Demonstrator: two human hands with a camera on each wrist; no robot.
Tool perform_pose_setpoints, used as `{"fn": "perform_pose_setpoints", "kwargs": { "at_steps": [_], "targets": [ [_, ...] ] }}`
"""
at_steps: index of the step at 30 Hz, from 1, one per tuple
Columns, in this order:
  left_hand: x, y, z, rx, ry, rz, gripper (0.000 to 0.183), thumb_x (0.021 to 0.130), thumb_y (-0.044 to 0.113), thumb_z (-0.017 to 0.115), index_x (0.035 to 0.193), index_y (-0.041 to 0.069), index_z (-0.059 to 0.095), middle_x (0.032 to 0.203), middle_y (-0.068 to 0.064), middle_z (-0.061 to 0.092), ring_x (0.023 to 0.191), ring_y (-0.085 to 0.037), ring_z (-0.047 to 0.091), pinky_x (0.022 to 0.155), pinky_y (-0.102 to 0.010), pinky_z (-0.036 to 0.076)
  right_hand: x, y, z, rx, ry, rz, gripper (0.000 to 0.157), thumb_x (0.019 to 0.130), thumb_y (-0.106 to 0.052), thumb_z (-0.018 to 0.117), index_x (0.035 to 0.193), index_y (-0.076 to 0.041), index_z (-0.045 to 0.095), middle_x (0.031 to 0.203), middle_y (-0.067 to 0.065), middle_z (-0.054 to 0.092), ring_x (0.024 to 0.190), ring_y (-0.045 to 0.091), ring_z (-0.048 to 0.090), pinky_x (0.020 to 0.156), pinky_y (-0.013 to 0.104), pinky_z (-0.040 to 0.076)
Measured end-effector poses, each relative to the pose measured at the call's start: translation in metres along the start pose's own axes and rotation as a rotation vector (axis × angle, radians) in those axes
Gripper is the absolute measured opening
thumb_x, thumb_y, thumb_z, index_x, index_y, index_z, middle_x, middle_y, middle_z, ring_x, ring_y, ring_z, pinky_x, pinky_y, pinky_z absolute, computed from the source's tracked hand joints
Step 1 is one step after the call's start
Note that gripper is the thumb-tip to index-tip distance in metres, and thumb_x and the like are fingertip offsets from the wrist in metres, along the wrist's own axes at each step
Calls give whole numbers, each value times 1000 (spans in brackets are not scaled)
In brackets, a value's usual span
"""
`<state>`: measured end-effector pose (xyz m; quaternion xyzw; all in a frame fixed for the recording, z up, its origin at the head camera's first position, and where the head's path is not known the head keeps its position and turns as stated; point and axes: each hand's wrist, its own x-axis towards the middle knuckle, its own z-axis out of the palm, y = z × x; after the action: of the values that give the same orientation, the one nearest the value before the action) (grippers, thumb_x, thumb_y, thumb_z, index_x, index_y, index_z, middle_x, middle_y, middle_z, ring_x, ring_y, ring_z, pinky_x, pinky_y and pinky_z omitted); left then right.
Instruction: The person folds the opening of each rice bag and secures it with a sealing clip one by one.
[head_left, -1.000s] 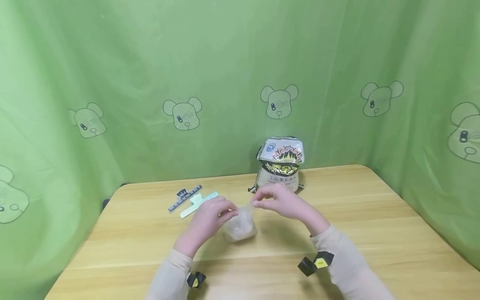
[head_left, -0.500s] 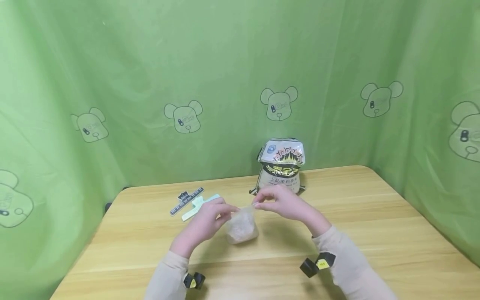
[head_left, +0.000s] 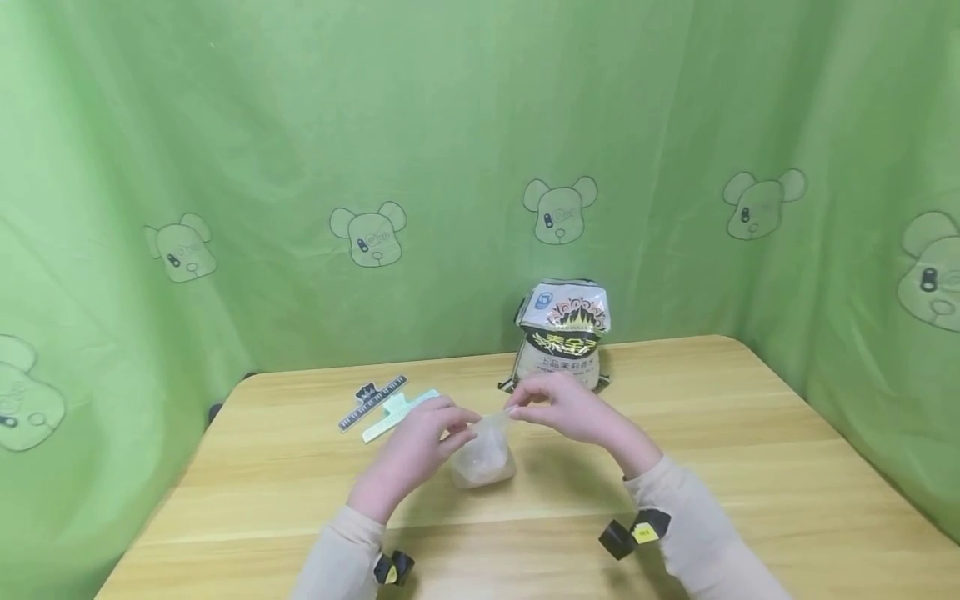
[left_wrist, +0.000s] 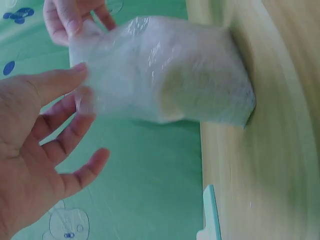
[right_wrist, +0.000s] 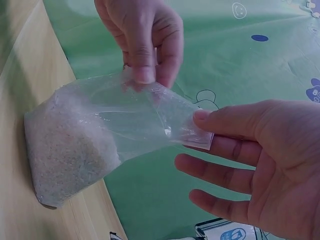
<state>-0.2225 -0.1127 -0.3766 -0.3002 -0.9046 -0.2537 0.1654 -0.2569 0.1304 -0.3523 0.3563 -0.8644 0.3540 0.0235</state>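
Observation:
A clear plastic bag of rice [head_left: 482,460] stands upright on the table, its lower part filled with white grains [right_wrist: 70,145]. On one side of its top edge, my left hand [head_left: 422,443] pinches the film between thumb and fingers. The opposite top corner is pinched by my right hand [head_left: 572,408], thumb over index finger, the other fingers loosely extended in the right wrist view. Between both hands the upper film is stretched out above the rice. Just beyond my left hand lies a mint-green clip [head_left: 396,408].
A black clip with a piano-key pattern [head_left: 372,403] lies behind the mint one. At the table's back stands a large printed rice bag [head_left: 564,333], behind my right hand. A green curtain [head_left: 465,125] encloses the wooden table [head_left: 750,467].
Both hands keep hold of the bag's top. My left fingers shift slightly along the film edge, and the upper film changes shape a little. The view tilts slightly.

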Motion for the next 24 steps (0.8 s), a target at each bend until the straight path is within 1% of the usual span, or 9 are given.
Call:
{"fn": "perform_pose_setpoints", "kwargs": {
  "at_steps": [3,7,9,12,15,18,24],
  "targets": [
    [1,7,4,31,60,23,21,89,24,70,107,16,73,91,4,69,82,-7,60,73,-20,53,-1,-1,1,-8,10,-7,9,90,-21,67,95,-16,71,92,-5,73,89,9,66,94,46,54],
    [2,13,11,63,178,70,19,89,23,70,106,16,74,89,4,70,79,-7,60,70,-19,53,0,-2,1,-11,11,-15,10,91,-22,66,96,-15,71,92,-5,73,89,9,66,94,46,54],
    [2,15,14,67,206,87,19,89,21,70,106,16,74,89,4,70,78,-7,61,70,-19,53,-2,-2,1,-19,10,-9,9,91,-22,66,96,-16,71,92,-6,73,89,9,66,94,46,54],
    [1,15,18,70,225,94,18,88,20,71,106,16,74,90,4,71,79,-7,62,70,-18,53,-3,-2,2,-28,13,-5,8,90,-22,67,94,-17,71,91,-7,73,88,8,66,94,46,54],
    [-1,14,19,87,244,85,17,86,18,72,103,16,74,90,5,72,78,-7,63,71,-19,54,-3,-2,2,-28,12,-13,8,90,-22,67,95,-17,71,91,-6,73,88,7,66,92,44,54],
    [-1,13,18,111,261,81,14,85,17,74,99,16,74,89,5,72,78,-8,64,71,-19,55,-2,-2,3,-29,12,-18,10,90,-23,67,95,-17,71,92,-6,73,88,7,66,91,43,55],
    [2,13,16,146,286,94,11,83,15,75,94,16,74,87,4,73,76,-9,65,70,-21,55,-1,-3,2,-28,18,-26,9,90,-22,67,95,-16,72,91,-5,73,87,8,66,91,43,55]
  ]
}}
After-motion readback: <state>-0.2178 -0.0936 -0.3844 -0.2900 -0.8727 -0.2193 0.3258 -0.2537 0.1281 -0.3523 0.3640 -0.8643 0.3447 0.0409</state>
